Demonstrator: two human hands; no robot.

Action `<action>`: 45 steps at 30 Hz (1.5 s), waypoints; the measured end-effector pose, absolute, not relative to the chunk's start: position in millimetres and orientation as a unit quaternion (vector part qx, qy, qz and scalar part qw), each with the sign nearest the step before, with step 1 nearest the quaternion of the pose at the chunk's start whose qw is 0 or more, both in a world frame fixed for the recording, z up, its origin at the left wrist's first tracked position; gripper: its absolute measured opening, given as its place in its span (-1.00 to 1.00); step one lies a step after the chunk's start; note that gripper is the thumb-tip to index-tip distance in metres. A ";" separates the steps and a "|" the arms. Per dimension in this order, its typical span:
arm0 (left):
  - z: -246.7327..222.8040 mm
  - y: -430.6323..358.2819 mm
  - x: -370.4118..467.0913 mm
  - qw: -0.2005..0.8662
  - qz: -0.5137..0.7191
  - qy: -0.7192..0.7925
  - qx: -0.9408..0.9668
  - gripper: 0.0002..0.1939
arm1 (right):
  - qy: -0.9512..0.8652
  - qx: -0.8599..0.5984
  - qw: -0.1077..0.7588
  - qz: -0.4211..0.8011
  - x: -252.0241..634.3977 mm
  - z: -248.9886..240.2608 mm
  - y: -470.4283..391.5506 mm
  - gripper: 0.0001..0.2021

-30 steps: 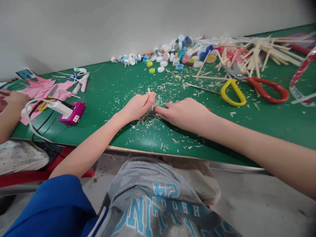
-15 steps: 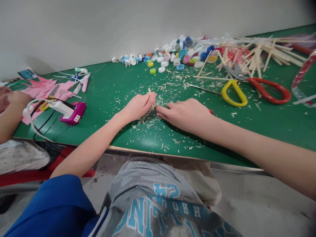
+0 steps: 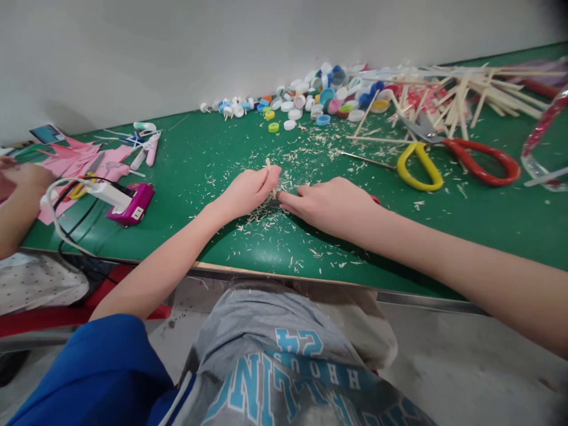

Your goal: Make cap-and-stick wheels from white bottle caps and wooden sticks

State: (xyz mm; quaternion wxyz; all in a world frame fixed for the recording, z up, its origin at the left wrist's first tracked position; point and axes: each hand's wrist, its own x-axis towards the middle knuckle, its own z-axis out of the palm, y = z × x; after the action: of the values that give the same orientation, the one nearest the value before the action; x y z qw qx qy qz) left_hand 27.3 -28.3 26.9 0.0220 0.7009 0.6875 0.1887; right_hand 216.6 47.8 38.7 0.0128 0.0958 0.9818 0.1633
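My left hand (image 3: 251, 190) is closed on a short wooden stick (image 3: 268, 161), whose pale tip pokes out above the fingers. Just to its right, my right hand (image 3: 326, 204) is closed around a tool with a red handle (image 3: 375, 200); the palm covers most of it, and a bit of grey blade (image 3: 274, 202) shows by the fingertips. The fingertips of both hands are close together, low over the green table (image 3: 186, 168). Thin wood shavings (image 3: 261, 214) lie scattered under and around them.
Bottle caps (image 3: 306, 97) are heaped along the wall. Wooden sticks (image 3: 464, 100), scissors with red and yellow handles (image 3: 419, 167) and a thin metal rod (image 3: 366, 159) lie right. At left are a purple socket block (image 3: 132, 205), pink paper (image 3: 73, 163) and another person's hand (image 3: 33, 176).
Both hands keep nearly the same pose. My right fingertips have shifted very slightly left, and the whole view has moved a little.
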 end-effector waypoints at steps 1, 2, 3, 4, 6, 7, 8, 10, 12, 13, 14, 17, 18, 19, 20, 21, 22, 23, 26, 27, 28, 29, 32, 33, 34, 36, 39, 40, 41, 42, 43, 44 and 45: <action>27.1 -28.6 27.6 0.021 0.188 0.688 0.700 -0.48 | 0.982 0.093 0.019 0.166 216.7 38.5 47.5 -0.64; 27.2 -28.9 27.7 0.020 0.187 0.689 0.700 -0.48 | 0.981 0.093 0.020 0.169 217.2 38.0 47.2 -0.64; 27.2 -29.1 27.7 0.019 0.186 0.690 0.699 -0.48 | 0.981 0.094 0.017 0.169 217.8 37.3 46.9 -0.64; 27.1 -29.2 27.5 0.018 0.185 0.690 0.699 -0.48 | 0.981 0.095 0.008 0.168 218.6 36.6 46.8 -0.63; 26.8 -29.1 26.7 0.018 0.184 0.690 0.700 -0.48 | 0.982 0.100 -0.018 0.162 220.3 35.1 46.8 -0.62; 26.5 -28.9 26.3 0.019 0.183 0.690 0.700 -0.49 | 0.981 0.106 -0.033 0.160 220.9 34.5 46.9 -0.61; 26.2 -28.6 25.9 0.019 0.183 0.691 0.699 -0.49 | 0.980 0.114 -0.048 0.159 221.4 34.2 47.2 -0.60; 25.5 -27.9 25.2 0.021 0.184 0.693 0.697 -0.49 | 0.976 0.128 -0.065 0.162 221.7 34.0 47.8 -0.57; 25.0 -27.4 24.8 0.023 0.184 0.694 0.695 -0.49 | 0.974 0.136 -0.064 0.168 221.4 34.6 48.0 -0.57; 24.7 -27.2 24.7 0.022 0.185 0.694 0.695 -0.49 | 0.974 0.137 -0.059 0.169 221.3 35.0 47.9 -0.56; 24.5 -27.2 24.7 0.021 0.185 0.694 0.695 -0.48 | 0.975 0.136 -0.053 0.169 221.1 35.6 47.7 -0.57; 23.8 -27.3 24.4 0.012 0.192 0.689 0.699 -0.44 | 0.977 0.134 -0.036 0.163 221.0 37.5 46.3 -0.59; 23.5 -27.4 24.2 0.009 0.194 0.686 0.701 -0.43 | 0.978 0.133 -0.033 0.161 221.1 38.1 45.7 -0.60; 23.3 -27.5 24.0 0.007 0.197 0.684 0.702 -0.41 | 0.978 0.132 -0.030 0.158 221.1 38.7 45.2 -0.61; 23.1 -27.6 23.8 0.006 0.198 0.683 0.703 -0.39 | 0.979 0.131 -0.026 0.154 221.1 39.2 44.8 -0.61; 23.0 -27.7 23.6 0.006 0.198 0.681 0.704 -0.38 | 0.980 0.129 -0.023 0.151 221.0 39.7 44.5 -0.62; 23.0 -27.7 23.5 0.006 0.199 0.681 0.705 -0.37 | 0.980 0.128 -0.019 0.148 221.0 40.1 44.2 -0.62; 23.1 -27.9 23.5 0.006 0.199 0.680 0.706 -0.37 | 0.981 0.127 -0.016 0.145 221.0 40.5 44.1 -0.62; 24.1 -28.3 24.0 0.009 0.200 0.679 0.706 -0.37 | 0.982 0.123 -0.009 0.141 221.3 40.6 44.1 -0.61; 24.4 -28.5 24.4 0.010 0.200 0.679 0.706 -0.37 | 0.983 0.117 -0.007 0.143 221.6 40.2 44.3 -0.62; 24.8 -28.6 24.7 0.011 0.201 0.679 0.706 -0.37 | 0.983 0.109 -0.005 0.147 221.9 39.6 44.5 -0.63; 25.1 -28.7 25.0 0.012 0.201 0.679 0.706 -0.37 | 0.983 0.102 -0.002 0.152 222.3 38.8 44.8 -0.64; 25.2 -28.8 25.2 0.013 0.201 0.678 0.707 -0.37 | 0.982 0.094 0.003 0.164 223.3 35.9 45.0 -0.66; 25.0 -28.7 25.0 0.013 0.201 0.678 0.707 -0.38 | 0.981 0.096 0.000 0.167 223.6 35.1 44.8 -0.67; 24.7 -28.6 24.8 0.012 0.201 0.678 0.707 -0.38 | 0.981 0.098 -0.005 0.170 223.9 34.6 44.5 -0.67; 24.0 -28.2 24.2 0.011 0.200 0.679 0.706 -0.37 | 0.979 0.105 -0.020 0.174 224.6 34.5 43.4 -0.67; 23.0 -27.4 23.5 0.011 0.199 0.680 0.705 -0.37 | 0.974 0.123 -0.037 0.187 225.6 36.9 42.2 -0.61; 22.8 -27.2 23.4 0.011 0.199 0.681 0.705 -0.37 | 0.972 0.128 -0.039 0.193 225.7 38.0 42.1 -0.59; 22.5 -26.9 23.4 0.012 0.199 0.682 0.704 -0.37 | 0.971 0.131 -0.039 0.198 225.8 39.0 42.2 -0.58; 22.2 -26.7 23.4 0.011 0.199 0.682 0.704 -0.36 | 0.970 0.132 -0.037 0.199 225.7 39.9 42.5 -0.59; 22.0 -26.4 23.4 0.009 0.200 0.682 0.703 -0.35 | 0.971 0.131 -0.034 0.198 225.5 40.5 42.9 -0.60; 21.7 -26.2 23.4 0.006 0.200 0.683 0.703 -0.34 | 0.972 0.129 -0.032 0.195 225.2 40.8 43.3 -0.62; 21.5 -26.1 23.5 0.003 0.199 0.683 0.702 -0.34 | 0.973 0.127 -0.031 0.191 224.8 41.1 43.7 -0.63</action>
State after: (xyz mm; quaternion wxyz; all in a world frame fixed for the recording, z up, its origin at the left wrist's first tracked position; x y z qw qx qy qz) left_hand 23.5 -26.1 21.5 0.0027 0.7023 0.6833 0.1994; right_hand 224.8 43.7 41.1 -0.0307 0.1268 0.9729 0.1907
